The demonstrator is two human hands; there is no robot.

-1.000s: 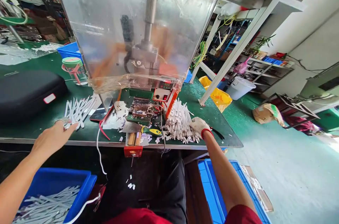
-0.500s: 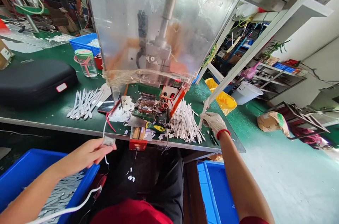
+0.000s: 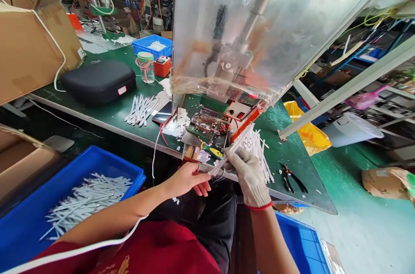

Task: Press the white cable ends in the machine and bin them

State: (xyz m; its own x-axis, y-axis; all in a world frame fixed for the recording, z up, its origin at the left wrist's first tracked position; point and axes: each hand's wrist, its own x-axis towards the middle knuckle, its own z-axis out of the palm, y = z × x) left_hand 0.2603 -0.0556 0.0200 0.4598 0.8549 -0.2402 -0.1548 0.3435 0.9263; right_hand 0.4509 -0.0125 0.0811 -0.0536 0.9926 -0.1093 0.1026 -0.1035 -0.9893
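Observation:
My bare left hand (image 3: 184, 180), with grey wrapping around one finger, is at the table's front edge, pinching the near end of a thin white strip (image 3: 218, 167). My right hand (image 3: 248, 174), in a white knit glove with a red cuff, is closed on the same strip farther up; its fingertips partly cover it. Right beside the glove lies a heap of white strips (image 3: 259, 153). A yellow-and-green handled tool (image 3: 212, 150) rests just beyond the hands, before a small metal fixture (image 3: 207, 120) under the machine's clear guard.
The large clear guard (image 3: 201, 14) rises over the work spot. Black-handled pliers (image 3: 292, 178) lie at right. A smaller strip bundle (image 3: 141, 109), phone (image 3: 163, 113) and black case (image 3: 99, 80) are at left. A blue bin (image 3: 129, 159) of strips stands below left.
The right hand has moved from the right side of the heap to the middle, bringing a strip. The left hand has come rightward to meet it. The view has swung left.

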